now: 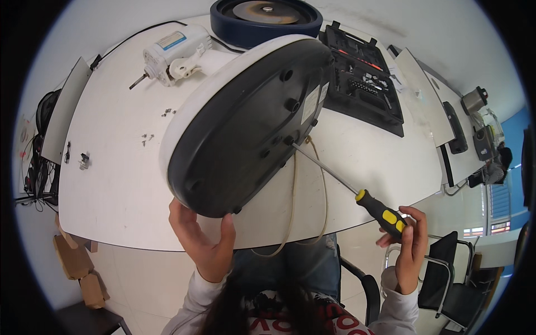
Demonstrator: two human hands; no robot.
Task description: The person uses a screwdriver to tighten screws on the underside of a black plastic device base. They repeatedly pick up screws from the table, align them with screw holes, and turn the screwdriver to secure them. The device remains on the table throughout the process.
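A large oval appliance housing [240, 134] with a black underside and a white rim is tilted up over the table. My left hand [204, 237] grips its lower end, thumb on the dark face and fingers behind the edge. In my right hand [412, 237] is the yellow-and-black handle of a screwdriver [382, 213], held between thumb and fingers. Its long shaft runs up to the left, and the tip is at a recessed hole in the underside; whether a screw sits there is hidden. A pale cord [294, 206] hangs from beside the housing past the table's edge.
A white motor [176, 53] with a shaft lies at the far left, near small screws [147, 138] and a small metal part [84, 161]. Behind the housing stands a round dark blue piece [268, 25]. An open black toolkit case [363, 84] lies right on the white table [120, 195].
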